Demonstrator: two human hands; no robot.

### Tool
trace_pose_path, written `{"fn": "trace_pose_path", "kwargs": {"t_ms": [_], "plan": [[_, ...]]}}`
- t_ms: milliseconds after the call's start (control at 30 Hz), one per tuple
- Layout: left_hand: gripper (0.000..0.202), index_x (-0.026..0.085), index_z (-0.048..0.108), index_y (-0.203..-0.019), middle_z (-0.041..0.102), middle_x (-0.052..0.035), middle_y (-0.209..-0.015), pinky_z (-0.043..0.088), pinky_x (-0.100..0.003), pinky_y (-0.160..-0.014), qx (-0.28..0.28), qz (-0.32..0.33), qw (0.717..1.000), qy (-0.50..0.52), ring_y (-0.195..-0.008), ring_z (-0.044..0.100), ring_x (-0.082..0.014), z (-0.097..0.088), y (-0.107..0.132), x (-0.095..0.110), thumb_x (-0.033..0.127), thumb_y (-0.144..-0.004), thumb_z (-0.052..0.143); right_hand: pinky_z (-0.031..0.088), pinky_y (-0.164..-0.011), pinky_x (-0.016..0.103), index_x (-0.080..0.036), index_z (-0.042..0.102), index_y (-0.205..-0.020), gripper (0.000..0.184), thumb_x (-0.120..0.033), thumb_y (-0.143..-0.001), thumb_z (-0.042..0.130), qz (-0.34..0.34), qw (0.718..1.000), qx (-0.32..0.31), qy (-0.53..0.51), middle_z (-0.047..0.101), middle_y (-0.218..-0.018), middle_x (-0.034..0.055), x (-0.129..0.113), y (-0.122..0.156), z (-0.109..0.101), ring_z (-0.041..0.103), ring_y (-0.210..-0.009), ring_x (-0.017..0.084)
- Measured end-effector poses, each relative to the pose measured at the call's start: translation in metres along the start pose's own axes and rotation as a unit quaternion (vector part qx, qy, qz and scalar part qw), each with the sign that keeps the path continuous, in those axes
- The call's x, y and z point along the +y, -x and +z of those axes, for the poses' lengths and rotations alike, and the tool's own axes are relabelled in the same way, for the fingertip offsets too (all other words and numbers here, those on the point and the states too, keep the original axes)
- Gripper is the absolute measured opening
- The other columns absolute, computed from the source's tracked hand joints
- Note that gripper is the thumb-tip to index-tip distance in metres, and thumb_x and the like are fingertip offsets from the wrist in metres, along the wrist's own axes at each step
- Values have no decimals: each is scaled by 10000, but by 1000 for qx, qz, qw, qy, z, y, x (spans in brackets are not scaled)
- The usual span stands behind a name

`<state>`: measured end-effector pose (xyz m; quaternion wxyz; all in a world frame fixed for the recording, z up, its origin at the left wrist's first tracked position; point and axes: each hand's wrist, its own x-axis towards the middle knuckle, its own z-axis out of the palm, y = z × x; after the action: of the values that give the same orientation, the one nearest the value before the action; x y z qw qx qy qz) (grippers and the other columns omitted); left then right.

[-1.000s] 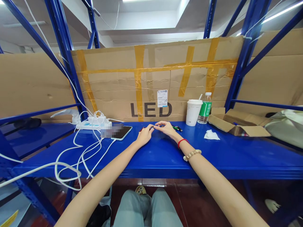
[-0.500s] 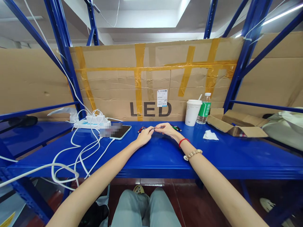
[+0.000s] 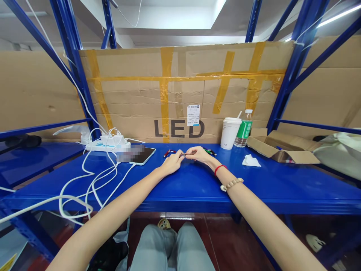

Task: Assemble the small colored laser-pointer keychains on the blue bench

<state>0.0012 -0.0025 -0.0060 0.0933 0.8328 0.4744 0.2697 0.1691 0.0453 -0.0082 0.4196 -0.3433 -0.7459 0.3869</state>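
Observation:
Over the blue tabletop [image 3: 194,188], my left hand [image 3: 172,162] and my right hand [image 3: 196,154] meet fingertip to fingertip. Both are closed in a pinch around a small, dark, thin piece [image 3: 182,155], mostly covered by the fingers and too small to name. Just beyond my left hand lie small red pieces [image 3: 169,153], like pen parts. Behind my right hand, green and black pen-like pieces [image 3: 210,152] rest on the table, partly hidden by the hand. A red cord and a beaded bracelet circle my right wrist.
To the left are a phone [image 3: 145,155], a white power strip [image 3: 108,143] and tangled white cables [image 3: 93,180]. On the right stand a white cup [image 3: 230,133], a bottle [image 3: 244,130], a crumpled tissue [image 3: 251,160] and an open cardboard box [image 3: 282,147]. A cardboard wall [image 3: 135,101] closes the back.
My fingertips have shifted slightly and a little more of the small piece shows between them. The camera view has moved a little. Both hands stay together in the same place.

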Motion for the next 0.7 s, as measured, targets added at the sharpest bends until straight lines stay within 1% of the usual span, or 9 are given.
{"fn": "trace_pose_path", "kwargs": {"t_ms": [167, 300, 467, 700], "plan": [[200, 257, 427, -973, 605, -13, -903, 415, -300, -702, 26, 0, 999, -26, -861, 565, -192, -3, 3, 7, 314, -854, 277, 284, -375, 190, -130, 586, -623, 340, -419, -494, 709, -3, 1000, 3, 3, 511, -513, -33, 2, 0, 0, 375, -420, 51], [196, 260, 423, -988, 612, -24, -911, 419, -298, -691, 40, -3, 997, -59, -875, 571, -204, -5, 5, 10, 298, -853, 285, 289, -372, 191, -130, 580, -636, 350, -427, -498, 704, -6, 1000, 5, 3, 507, -520, -37, -4, 2, 2, 366, -405, 43], [191, 257, 419, -992, 613, -24, -939, 424, -292, -680, 62, -10, 996, -64, -902, 569, -209, -6, 5, 11, 292, -856, 290, 292, -372, 191, -133, 540, -609, 353, -450, -534, 676, -19, 1000, 11, -2, 494, -528, -39, -13, 5, 5, 366, -397, 39], [170, 256, 411, -974, 617, -21, -917, 423, -276, -642, 76, -5, 995, -67, -887, 577, -209, -5, 4, 10, 316, -859, 300, 270, -381, 191, -143, 500, -571, 384, -494, -549, 654, -32, 999, 22, 12, 432, -472, -62, -14, 4, 7, 346, -390, 38]]}}
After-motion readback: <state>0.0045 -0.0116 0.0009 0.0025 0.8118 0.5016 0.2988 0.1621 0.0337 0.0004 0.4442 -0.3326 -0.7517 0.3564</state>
